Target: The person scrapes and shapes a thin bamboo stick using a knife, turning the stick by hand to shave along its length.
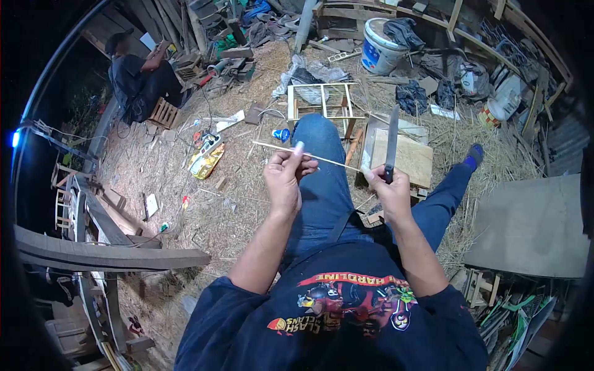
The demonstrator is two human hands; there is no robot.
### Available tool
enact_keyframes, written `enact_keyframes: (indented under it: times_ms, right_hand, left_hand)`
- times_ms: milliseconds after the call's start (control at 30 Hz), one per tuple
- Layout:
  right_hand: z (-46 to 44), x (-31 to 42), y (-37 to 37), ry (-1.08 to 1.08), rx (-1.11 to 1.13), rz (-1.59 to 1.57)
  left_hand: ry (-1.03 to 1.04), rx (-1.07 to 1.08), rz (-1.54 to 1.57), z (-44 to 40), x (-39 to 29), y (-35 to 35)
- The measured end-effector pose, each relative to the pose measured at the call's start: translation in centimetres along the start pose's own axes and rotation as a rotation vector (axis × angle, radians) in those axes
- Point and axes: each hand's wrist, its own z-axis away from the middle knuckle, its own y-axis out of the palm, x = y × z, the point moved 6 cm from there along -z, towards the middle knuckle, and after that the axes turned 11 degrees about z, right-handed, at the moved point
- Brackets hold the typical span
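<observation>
A thin pale wooden strip (328,161) stretches between my two hands above my lap. My left hand (286,173) pinches it toward its left part, with the thumb on top. In my right hand (388,185) is the black handle of a knife (392,136), its long blade pointing up and away from me. The strip's right end meets the thumb side of that hand; whether the fingers also pinch it is hard to make out. Beyond my knee stands a small slatted wooden frame (318,102). A wooden board (405,157) lies low beside my right leg.
Straw and shavings cover the ground. A white bucket (380,52) stands at the back. Another person (139,77) sits at the far left. A power strip (209,145) and a yellow packet (206,162) lie left. A wooden beam (111,253) juts in, and a grey panel (526,229) stands right.
</observation>
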Motion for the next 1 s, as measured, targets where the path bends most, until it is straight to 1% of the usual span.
enact_keyframes:
  times_ms: [67,100,133,167,233,367,433,467,500,567,633,700,767,867,967,1000]
  right_hand:
    - [-0.3,0.0,-0.3,0.027,-0.029,-0.058]
    - [-0.5,0.0,-0.5,0.057,-0.061,-0.114]
    - [-0.9,-1.0,-1.0,0.126,-0.077,-0.084]
    - [-1.3,-1.0,-1.0,0.129,-0.078,-0.082]
    - [-1.9,-1.3,-1.3,0.207,-0.174,-0.202]
    - [-3.1,-1.5,-1.5,0.227,-0.183,-0.198]
    - [-3.7,-1.5,-1.5,0.223,-0.198,-0.180]
    - [-4.0,-1.4,-1.5,0.206,-0.225,-0.140]
    - [-4.3,-1.2,-1.6,0.189,-0.253,-0.100]
    - [-4.6,-0.7,-1.5,0.173,-0.277,-0.067]
    - [-4.9,-0.1,-1.1,0.120,-0.248,-0.069]
    - [-4.9,0.3,-0.8,0.093,-0.225,-0.092]
    - [-4.9,0.8,-0.4,-0.011,-0.206,-0.156]
    - [-5.0,0.7,-0.5,-0.036,-0.219,-0.138]
    - [-4.9,1.1,-0.7,-0.044,-0.242,-0.146]
    - [-4.9,1.1,-0.9,-0.041,-0.248,-0.153]
  left_hand:
    - [0.009,0.006,0.142,-0.2,-0.1,-1.0]
    - [0.006,0.005,0.149,-0.3,-0.3,-1.5]
    - [0.043,-0.005,0.111,-0.2,-0.7,-2.1]
    - [0.080,-0.015,0.073,-0.2,-1.1,-2.6]
    - [0.081,-0.025,0.083,-0.1,-1.4,-3.6]
    - [0.042,-0.002,-0.035,0.5,-1.7,-5.1]
    - [-0.020,0.078,-0.122,1.0,-1.8,-5.4]
    - [-0.048,0.070,-0.202,1.3,-2.0,-5.8]
    - [-0.056,0.074,-0.205,1.6,-2.1,-6.2]
    - [-0.063,0.172,-0.384,2.0,-2.2,-6.4]
    - [-0.071,0.192,-0.398,2.1,-2.5,-6.5]
    - [-0.145,0.150,-0.404,2.1,-2.3,-7.1]
    - [-0.136,0.128,-0.382,2.2,-2.0,-7.2]
    - [-0.137,0.138,-0.405,2.2,-1.9,-7.1]
    - [-0.145,0.193,-0.455,2.3,-1.8,-6.7]
    - [-0.155,0.256,-0.503,2.5,-1.6,-6.3]
